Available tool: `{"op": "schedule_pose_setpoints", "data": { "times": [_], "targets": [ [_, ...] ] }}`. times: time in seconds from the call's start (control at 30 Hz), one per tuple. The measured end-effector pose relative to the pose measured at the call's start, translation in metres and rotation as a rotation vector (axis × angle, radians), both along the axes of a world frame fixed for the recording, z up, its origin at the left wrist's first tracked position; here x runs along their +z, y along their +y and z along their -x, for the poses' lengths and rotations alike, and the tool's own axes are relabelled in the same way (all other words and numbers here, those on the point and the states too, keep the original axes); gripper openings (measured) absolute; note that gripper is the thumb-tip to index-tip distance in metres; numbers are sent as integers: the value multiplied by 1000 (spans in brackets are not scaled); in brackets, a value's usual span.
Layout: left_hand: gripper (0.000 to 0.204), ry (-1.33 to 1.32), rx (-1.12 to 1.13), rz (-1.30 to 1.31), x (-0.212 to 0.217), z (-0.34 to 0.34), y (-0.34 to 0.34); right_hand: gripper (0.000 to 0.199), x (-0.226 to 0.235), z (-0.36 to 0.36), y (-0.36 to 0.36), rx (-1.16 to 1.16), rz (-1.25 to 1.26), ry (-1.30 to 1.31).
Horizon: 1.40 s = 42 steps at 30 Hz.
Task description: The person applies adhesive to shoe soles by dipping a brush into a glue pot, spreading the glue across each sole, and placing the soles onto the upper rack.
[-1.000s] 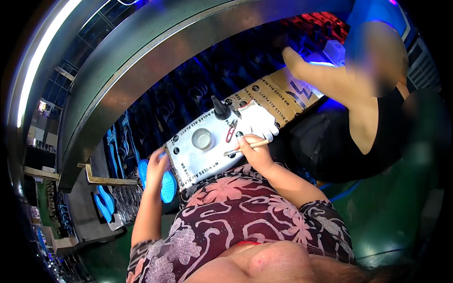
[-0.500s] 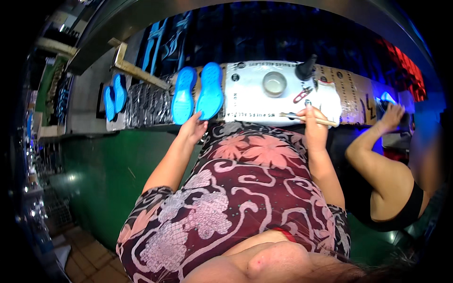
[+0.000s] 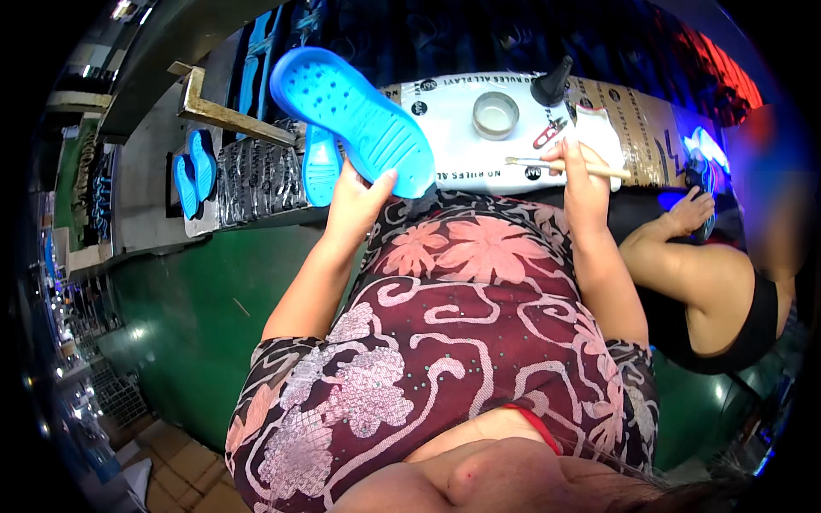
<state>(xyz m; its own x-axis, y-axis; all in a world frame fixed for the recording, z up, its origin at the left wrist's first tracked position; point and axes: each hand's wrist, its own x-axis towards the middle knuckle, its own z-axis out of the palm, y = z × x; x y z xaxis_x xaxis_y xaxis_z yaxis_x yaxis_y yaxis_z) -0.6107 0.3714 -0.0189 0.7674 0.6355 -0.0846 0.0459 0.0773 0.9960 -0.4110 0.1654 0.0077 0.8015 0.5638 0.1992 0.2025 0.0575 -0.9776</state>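
A bright blue shoe sole (image 3: pixel 363 124) with small holes in its front part is lifted off the work surface, and my left hand (image 3: pixel 355 197) grips it at the heel end. Partly hidden behind it lies a second blue sole (image 3: pixel 320 175). My right hand (image 3: pixel 583 184) holds a thin paintbrush (image 3: pixel 609 171) by its pale handle, bristles pointing left over the white sheet (image 3: pixel 462 167). Beyond the brush stands a round bowl (image 3: pixel 495 116) with pale contents. Red-handled thread snips (image 3: pixel 549 133) lie near my right fingers, and a black nozzle-shaped bottle (image 3: pixel 552 84) stands behind them.
Another pair of blue soles (image 3: pixel 195 173) lies at the far left. A rusty metal bracket (image 3: pixel 231 120) juts out beside the black plastic-wrapped stretch (image 3: pixel 256 179). At the right a co-worker's hand (image 3: pixel 691 212) holds a dark shoe-like item under bluish light.
My left hand has picked up the right-hand sole of the pair and tilted it up. The brush stays in my right hand. The co-worker's hand has moved nearer and lower.
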Motion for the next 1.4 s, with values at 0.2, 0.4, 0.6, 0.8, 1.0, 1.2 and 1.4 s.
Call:
{"op": "schedule_pose_setpoints", "data": {
  "times": [0.2, 0.4, 0.6, 0.8, 1.0, 1.2, 1.4],
  "targets": [
    [47, 3, 44, -180, 17, -26, -17, 30, 34, 14, 16, 121, -71, -403],
    [38, -112, 49, -272, 28, -40, -28, 23, 28, 27, 20, 165, -89, -656],
    [38, -152, 64, -278, 30, -40, -32, 20, 25, 27, 22, 171, -12, -814],
    [37, -159, 76, -493, 21, -41, -27, 21, 28, 21, 17, 128, -46, -719],
    [38, -154, 83, -622, 20, -43, -27, 17, 22, 21, 26, 164, 13, -844],
    [40, -141, 108, -529, 21, -42, -27, 18, 23, 16, 20, 141, -17, -769],
    [40, -203, 118, -493, 20, -44, -29, 15, 24, 25, 23, 213, 34, -873]
  ]
}}
